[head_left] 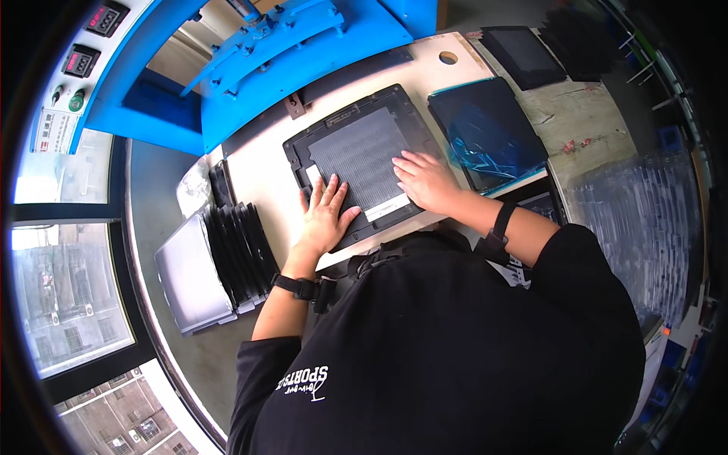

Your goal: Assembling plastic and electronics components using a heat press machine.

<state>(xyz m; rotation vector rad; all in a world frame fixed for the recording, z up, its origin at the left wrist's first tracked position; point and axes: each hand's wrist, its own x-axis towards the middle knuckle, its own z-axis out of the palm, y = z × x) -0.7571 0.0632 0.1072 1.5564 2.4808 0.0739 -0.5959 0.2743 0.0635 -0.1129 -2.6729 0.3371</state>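
Observation:
A black rectangular tablet-like panel (356,129) lies on the white worktable (258,163), with a grey ribbed sheet (360,155) laid on its middle. My left hand (324,216) rests flat on the panel's near left corner, fingers spread. My right hand (425,182) presses flat on the right edge of the grey sheet, fingers apart. Neither hand holds anything. Both wrists wear black straps.
A blue press machine (265,53) stands behind the panel. A dark panel with loose blue film (489,133) lies to the right, another black panel (523,54) beyond. A row of upright black panels (239,250) and a grey tray (189,280) sit left.

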